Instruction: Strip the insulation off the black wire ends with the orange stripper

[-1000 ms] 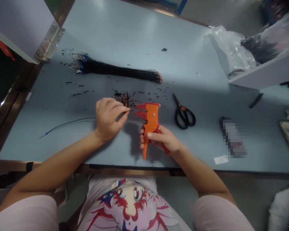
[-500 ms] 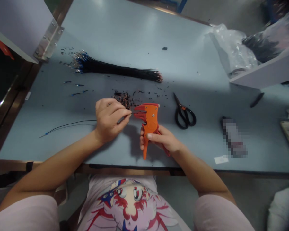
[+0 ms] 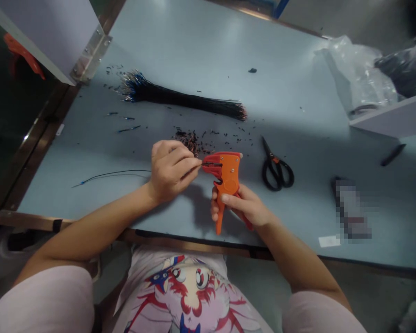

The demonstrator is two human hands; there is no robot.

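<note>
In the head view, my left hand pinches a thin black wire. The wire's tail runs out to the left over the table and ends in a blue sleeve with a metal tip. Its other end lies between the red jaws of an orange wire stripper, just off my left fingertips. My right hand is wrapped round the stripper's handles, thumb on the near side. Behind my left hand lies a heap of black and copper-coloured scraps, partly hidden by it.
A thick bundle of black wires with blue-sleeved ends lies farther back. Black-handled scissors are right of the stripper. A blurred-out object, a white label, a dark pen-like item and plastic bags are farther right.
The whole view has shifted, so the table's things appear farther right. The stripper's red jaws look closer together round the wire and nearer my left fingertips. Both hands keep their holds.
</note>
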